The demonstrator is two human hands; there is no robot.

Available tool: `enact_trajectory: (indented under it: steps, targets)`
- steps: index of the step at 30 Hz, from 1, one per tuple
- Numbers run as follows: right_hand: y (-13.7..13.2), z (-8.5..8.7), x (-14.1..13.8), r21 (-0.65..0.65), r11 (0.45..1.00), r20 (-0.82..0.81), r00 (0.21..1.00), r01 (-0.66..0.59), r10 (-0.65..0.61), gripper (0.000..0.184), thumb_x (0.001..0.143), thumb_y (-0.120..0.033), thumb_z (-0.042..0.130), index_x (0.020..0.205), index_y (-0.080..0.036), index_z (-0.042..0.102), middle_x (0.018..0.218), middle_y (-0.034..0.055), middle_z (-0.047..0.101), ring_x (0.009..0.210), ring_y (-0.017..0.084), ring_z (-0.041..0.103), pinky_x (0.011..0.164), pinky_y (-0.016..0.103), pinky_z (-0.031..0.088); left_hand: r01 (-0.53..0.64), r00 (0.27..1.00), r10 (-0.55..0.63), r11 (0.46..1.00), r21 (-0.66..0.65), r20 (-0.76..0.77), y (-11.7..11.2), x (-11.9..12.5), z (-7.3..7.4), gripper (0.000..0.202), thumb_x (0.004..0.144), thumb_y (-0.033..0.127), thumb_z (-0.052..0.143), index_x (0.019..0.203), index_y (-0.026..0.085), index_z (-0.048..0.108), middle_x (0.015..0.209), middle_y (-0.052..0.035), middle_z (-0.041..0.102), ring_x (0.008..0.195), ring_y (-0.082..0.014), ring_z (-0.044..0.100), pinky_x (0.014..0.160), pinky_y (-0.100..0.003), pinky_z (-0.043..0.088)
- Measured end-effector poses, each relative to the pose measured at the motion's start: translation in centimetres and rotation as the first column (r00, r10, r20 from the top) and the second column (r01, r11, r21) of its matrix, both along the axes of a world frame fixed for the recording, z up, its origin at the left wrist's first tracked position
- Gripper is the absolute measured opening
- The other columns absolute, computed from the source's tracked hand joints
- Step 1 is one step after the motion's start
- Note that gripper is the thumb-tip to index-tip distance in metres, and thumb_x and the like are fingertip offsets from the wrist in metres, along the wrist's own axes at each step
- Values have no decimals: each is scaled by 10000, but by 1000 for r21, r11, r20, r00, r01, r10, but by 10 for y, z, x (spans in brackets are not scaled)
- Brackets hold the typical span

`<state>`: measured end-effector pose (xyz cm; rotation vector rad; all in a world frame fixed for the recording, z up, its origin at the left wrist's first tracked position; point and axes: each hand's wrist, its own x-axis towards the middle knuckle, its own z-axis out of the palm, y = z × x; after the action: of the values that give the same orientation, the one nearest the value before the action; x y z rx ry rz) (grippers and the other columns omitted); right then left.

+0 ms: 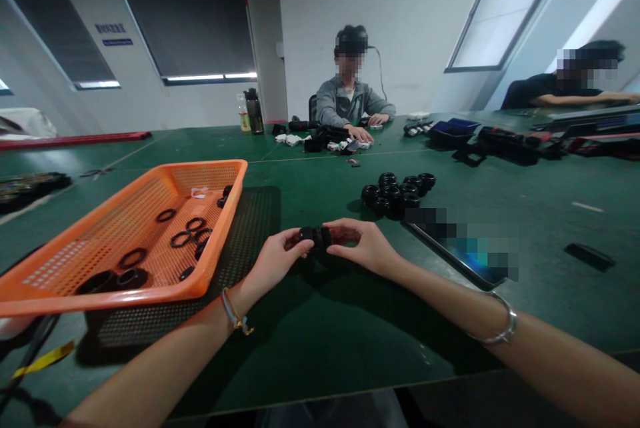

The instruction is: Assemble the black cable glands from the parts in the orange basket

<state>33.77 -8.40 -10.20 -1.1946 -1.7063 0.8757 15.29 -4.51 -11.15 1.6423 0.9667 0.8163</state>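
Over the green table, a black ribbed cylindrical fitting is held level between both hands. My left hand pinches its left end between thumb and fingers. Its right end is gripped by the fingertips of my right hand. The fingers cover part of the fitting. To the left, an orange perforated basket holds several black rings and a few thicker black pieces. Beyond my right hand sits a cluster of similar black round fittings.
A phone lies right of my right hand, with a small black piece farther right. Across the table, a person in grey handles small white and black parts. Another person sits at far right. Bottles stand at the back.
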Motion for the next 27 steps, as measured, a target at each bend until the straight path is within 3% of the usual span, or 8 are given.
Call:
enact_trajectory:
  steps: [11, 21, 27]
  targets:
    - [1, -4, 0, 0, 1000, -13, 1000, 19, -19, 358, 644, -205, 668, 990, -120, 635, 846, 69, 705, 780, 191, 664, 778, 357, 527, 34, 999, -35, 999, 29, 16, 1, -2, -4, 324, 680, 313, 598, 939, 122, 635, 811, -42, 665, 679, -152, 582, 661, -265, 460]
    - [0, 0, 0, -27, 999, 84, 996, 38, -36, 336, 679, -242, 646, 990, -116, 642, 766, 62, 697, 692, 185, 647, 664, 323, 527, 43, 999, -43, 999, 10, 32, 1, -2, -4, 340, 667, 306, 618, 957, 128, 634, 888, -54, 684, 786, -187, 612, 735, -297, 476]
    - [0, -1, 0, -48, 999, 57, 998, 16, -13, 295, 695, -263, 632, 962, -136, 645, 669, 24, 668, 582, 148, 617, 598, 282, 521, 27, 1000, -27, 999, 25, 11, 1, -2, -4, 369, 662, 316, 638, 980, 129, 636, 908, -60, 691, 825, -208, 621, 756, -318, 482]
